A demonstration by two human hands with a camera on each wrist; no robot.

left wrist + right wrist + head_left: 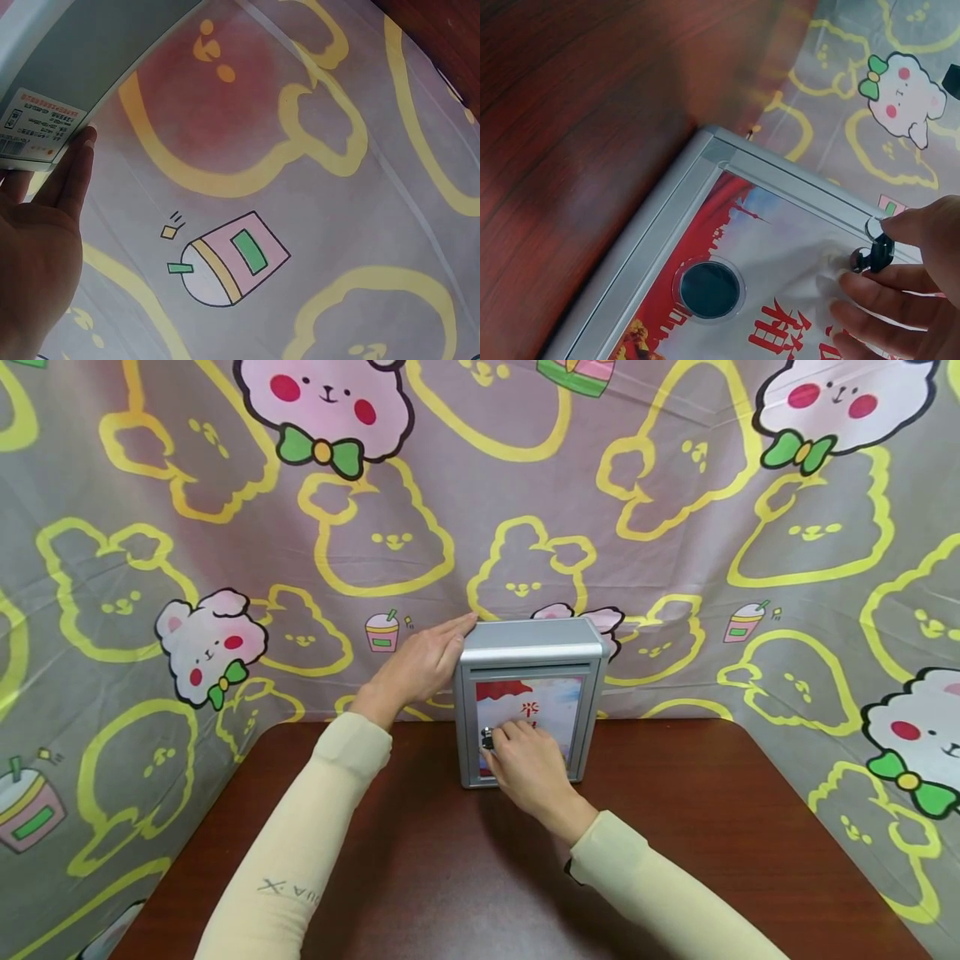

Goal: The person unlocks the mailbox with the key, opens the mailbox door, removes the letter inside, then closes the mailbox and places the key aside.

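Observation:
A silver-grey metal box (536,633) stands upright on the table, its front panel (562,697) printed in white and red with red characters. My left hand (423,662) lies along the box's upper left corner with fingers extended. In the left wrist view those fingers touch the box wall beside a white printed label (43,124). At the left side of the front panel, my right hand (531,767) pinches a black-headed key (883,251) at the round lock (859,260). Its other fingers spread over the panel, near a dark round spot (710,289).
The box stands on a dark red-brown wooden table (675,827), towards its back edge. Behind and around hangs a grey-pink curtain (465,485) with yellow outlines and cartoon animals, close behind the box.

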